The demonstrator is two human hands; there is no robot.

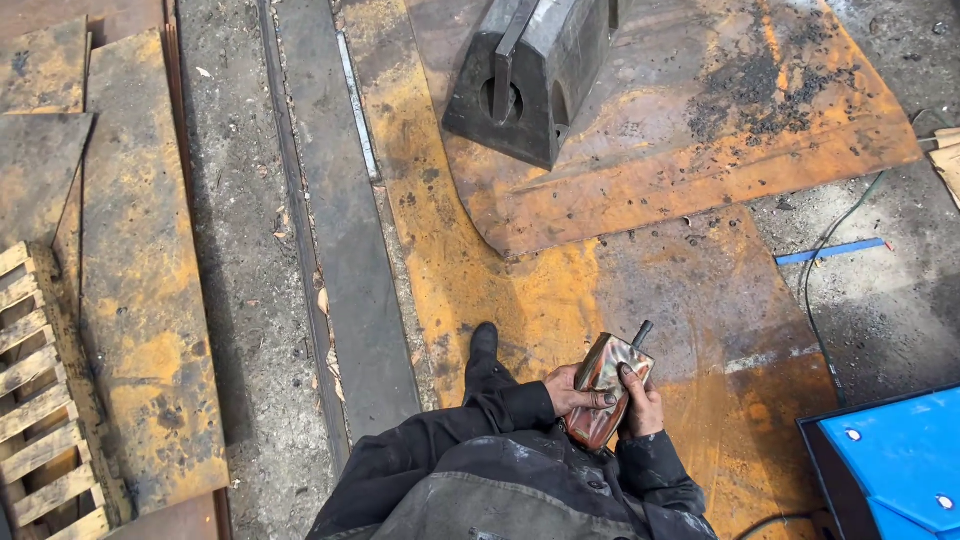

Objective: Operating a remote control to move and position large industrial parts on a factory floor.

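I see both hands pinching a taped handset [610, 385]: left grip [572, 390], right grip [640, 402]. Its lower end is hidden behind my sleeves.

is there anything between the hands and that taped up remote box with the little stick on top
Nothing visible. Both hands already clasp the foil-and-tape-wrapped handheld control box: the left hand grips its left side and the right hand its right, with a finger across its face. The short black stick on top is untouched.
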